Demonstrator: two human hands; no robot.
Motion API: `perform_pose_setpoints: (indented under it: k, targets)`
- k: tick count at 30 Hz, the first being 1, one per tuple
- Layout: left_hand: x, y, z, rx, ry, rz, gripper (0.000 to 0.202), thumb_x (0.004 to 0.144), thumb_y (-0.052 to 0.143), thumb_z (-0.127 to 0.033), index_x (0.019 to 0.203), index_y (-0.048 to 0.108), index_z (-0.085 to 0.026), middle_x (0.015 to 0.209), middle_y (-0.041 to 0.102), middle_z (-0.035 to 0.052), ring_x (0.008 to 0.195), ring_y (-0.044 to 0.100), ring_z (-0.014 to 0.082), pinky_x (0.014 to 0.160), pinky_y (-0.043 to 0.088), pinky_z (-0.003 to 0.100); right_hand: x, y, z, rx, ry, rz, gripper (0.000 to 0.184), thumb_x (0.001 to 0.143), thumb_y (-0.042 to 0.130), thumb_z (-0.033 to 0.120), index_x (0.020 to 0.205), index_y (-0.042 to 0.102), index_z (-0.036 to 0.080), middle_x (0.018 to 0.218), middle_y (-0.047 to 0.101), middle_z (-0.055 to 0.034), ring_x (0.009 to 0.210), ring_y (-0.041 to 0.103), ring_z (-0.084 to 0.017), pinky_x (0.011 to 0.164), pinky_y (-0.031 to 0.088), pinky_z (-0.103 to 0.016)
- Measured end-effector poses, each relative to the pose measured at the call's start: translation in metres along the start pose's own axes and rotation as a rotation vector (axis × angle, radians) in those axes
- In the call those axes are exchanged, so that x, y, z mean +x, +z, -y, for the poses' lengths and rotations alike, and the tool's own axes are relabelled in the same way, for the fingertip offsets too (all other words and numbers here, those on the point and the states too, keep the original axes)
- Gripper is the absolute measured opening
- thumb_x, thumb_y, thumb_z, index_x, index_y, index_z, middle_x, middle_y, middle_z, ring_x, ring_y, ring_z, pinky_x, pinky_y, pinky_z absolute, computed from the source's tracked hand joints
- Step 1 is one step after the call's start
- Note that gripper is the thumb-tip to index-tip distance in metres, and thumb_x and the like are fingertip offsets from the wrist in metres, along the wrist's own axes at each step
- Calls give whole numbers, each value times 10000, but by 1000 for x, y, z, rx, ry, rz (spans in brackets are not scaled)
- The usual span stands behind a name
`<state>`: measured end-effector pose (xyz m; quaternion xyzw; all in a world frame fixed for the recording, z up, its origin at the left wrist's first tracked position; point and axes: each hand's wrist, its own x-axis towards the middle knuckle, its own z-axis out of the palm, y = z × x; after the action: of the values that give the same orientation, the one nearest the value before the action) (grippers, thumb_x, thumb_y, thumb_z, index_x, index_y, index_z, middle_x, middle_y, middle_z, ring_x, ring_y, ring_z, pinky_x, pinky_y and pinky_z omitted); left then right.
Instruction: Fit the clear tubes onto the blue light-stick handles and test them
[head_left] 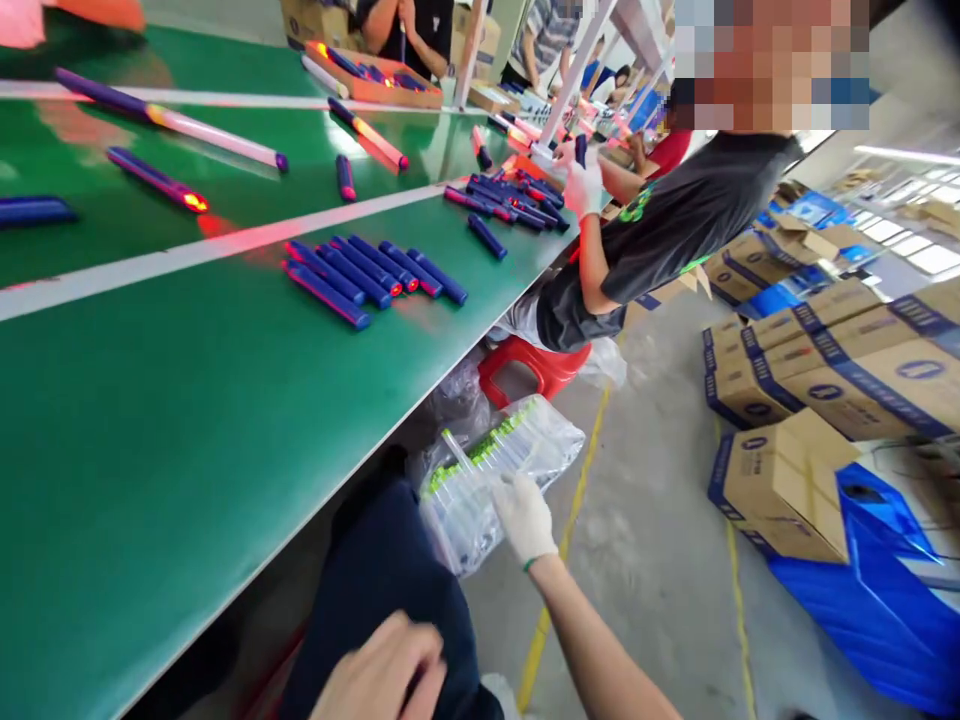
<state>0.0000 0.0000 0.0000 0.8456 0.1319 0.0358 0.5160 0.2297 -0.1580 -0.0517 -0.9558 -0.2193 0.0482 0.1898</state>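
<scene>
My right hand (523, 517), in a white glove, reaches down beside the table into a clear plastic bag (525, 440) on the floor. The bag is full of clear tubes with green ends. The gloved fingers are closed round one clear tube (461, 455) that sticks up out of the bag. My left hand (382, 665) is bare and rests low over my dark trouser leg at the bottom of the view. It is blurred by motion and its fingers look loosely curled. Several blue sticks with glowing red tips (371, 270) lie in a row on the green table (150, 450).
More blue sticks and longer lit wands lie further along the table. A person in a dark shirt and white glove (583, 185) sits on a red stool (532, 365) at the table's edge. Cardboard boxes (825, 370) and a blue bag (885, 580) stand on the floor at right.
</scene>
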Motion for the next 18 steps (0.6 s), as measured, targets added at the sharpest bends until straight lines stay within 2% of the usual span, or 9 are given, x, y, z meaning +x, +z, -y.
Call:
perform_pose_setpoints:
  k: [2, 3, 5, 6, 8, 10, 12, 15, 18]
  targets:
    - [85, 43, 14, -46, -128, 138, 98, 981, 669, -272, 1038, 739, -309, 1018, 763, 11, 931, 726, 203, 875, 604, 316, 43, 28, -53, -64, 85, 128, 203, 1041, 728, 315, 1171, 717, 159, 1185, 736, -80, 1133, 710, -265, 1017, 586, -499]
    - [129, 64, 23, -67, -324, 138, 170, 949, 688, -218, 1098, 731, -288, 1101, 773, 17, 1061, 728, 215, 988, 573, 315, 64, 42, -70, -88, 109, 192, 213, 1036, 741, 309, 1189, 721, 162, 1216, 734, -82, 1150, 707, -264, 1029, 584, -499]
    - [212, 99, 46, -17, -543, 29, 338, 957, 639, -158, 1291, 670, -190, 1335, 720, 115, 1281, 663, 250, 1120, 507, 345, 101, 67, -93, -136, 159, 288, 248, 1030, 753, 302, 1233, 718, 165, 1261, 727, -84, 1165, 705, -266, 1032, 586, -498]
    - [245, 112, 59, 16, -647, -17, 365, 972, 625, -163, 1335, 645, -135, 1391, 681, 170, 1343, 624, 277, 1157, 479, 379, 116, 76, -101, -166, 199, 314, 261, 1029, 753, 306, 1248, 714, 169, 1275, 722, -86, 1167, 704, -267, 1029, 588, -497]
    - [294, 131, 85, 87, -832, -87, 377, 1014, 631, -247, 1358, 624, -93, 1418, 641, 209, 1357, 601, 319, 1160, 478, 479, 138, 84, -113, -246, 316, 312, 286, 1036, 740, 322, 1275, 702, 170, 1305, 705, -97, 1187, 690, -279, 1039, 579, -512]
    - [321, 144, 106, 136, -971, -105, 414, 1030, 661, -391, 1343, 636, -120, 1396, 642, 178, 1302, 623, 323, 1108, 515, 536, 147, 82, -124, -335, 452, 268, 314, 1038, 730, 350, 1290, 688, 167, 1331, 683, -111, 1217, 669, -299, 1056, 560, -540]
    - [333, 158, 120, 151, -1050, -78, 472, 1011, 693, -487, 1338, 642, -151, 1374, 649, 147, 1239, 649, 306, 1056, 553, 535, 147, 76, -133, -399, 547, 222, 373, 1027, 734, 384, 1328, 668, 174, 1382, 650, -125, 1268, 634, -325, 1077, 537, -563]
    - [333, 185, 127, 125, -1089, 1, 471, 994, 729, -449, 1354, 632, -161, 1344, 660, 135, 1164, 677, 283, 999, 588, 499, 144, 72, -141, -432, 581, 178, 531, 1009, 743, 422, 1469, 589, 204, 1555, 532, -154, 1381, 551, -364, 1139, 482, -595]
    - [316, 215, 124, 77, -1101, 67, 374, 1013, 712, -396, 1301, 658, -164, 1275, 687, 110, 1105, 695, 255, 952, 608, 458, 153, 79, -149, -406, 540, 171, 581, 1039, 706, 431, 1546, 530, 208, 1636, 457, -166, 1421, 522, -377, 1172, 450, -619]
